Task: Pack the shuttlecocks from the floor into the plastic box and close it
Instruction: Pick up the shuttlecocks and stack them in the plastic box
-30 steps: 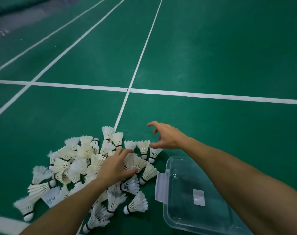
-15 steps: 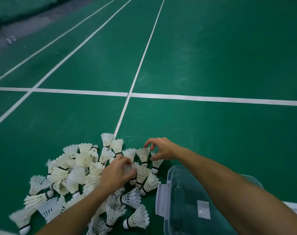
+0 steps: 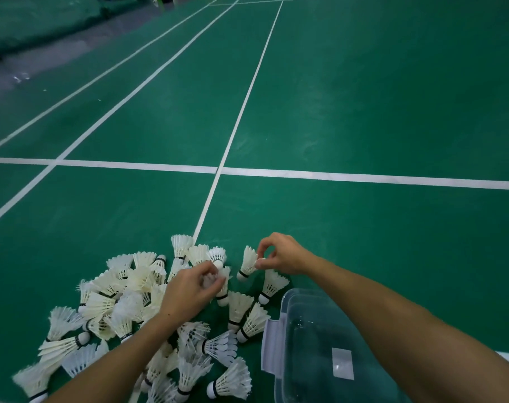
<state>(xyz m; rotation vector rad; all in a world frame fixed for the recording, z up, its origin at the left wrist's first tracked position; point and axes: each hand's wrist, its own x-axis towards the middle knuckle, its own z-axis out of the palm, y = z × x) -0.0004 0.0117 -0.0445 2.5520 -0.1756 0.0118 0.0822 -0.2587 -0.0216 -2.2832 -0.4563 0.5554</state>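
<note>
A heap of several white feather shuttlecocks (image 3: pixel 125 309) lies on the green court floor at the lower left. My right hand (image 3: pixel 282 254) pinches the feather skirt of one shuttlecock (image 3: pixel 247 263) at the heap's far right edge, cork end down. My left hand (image 3: pixel 189 295) is in the middle of the heap, fingers curled round a shuttlecock (image 3: pixel 222 283). The clear plastic box (image 3: pixel 314 344) stands open at the lower right, partly under my right forearm, with a white latch (image 3: pixel 270 347) on its left side. No shuttlecocks show inside it.
White court lines (image 3: pixel 227 146) cross the green floor beyond the heap. A grey strip and dark padding (image 3: pixel 29 39) run along the far left. A white label (image 3: pixel 343 363) sticks to the box.
My right hand dropped onto the heap's right edge and pinched a shuttlecock. My left hand closed on one in the middle. The view shifted forward and down.
</note>
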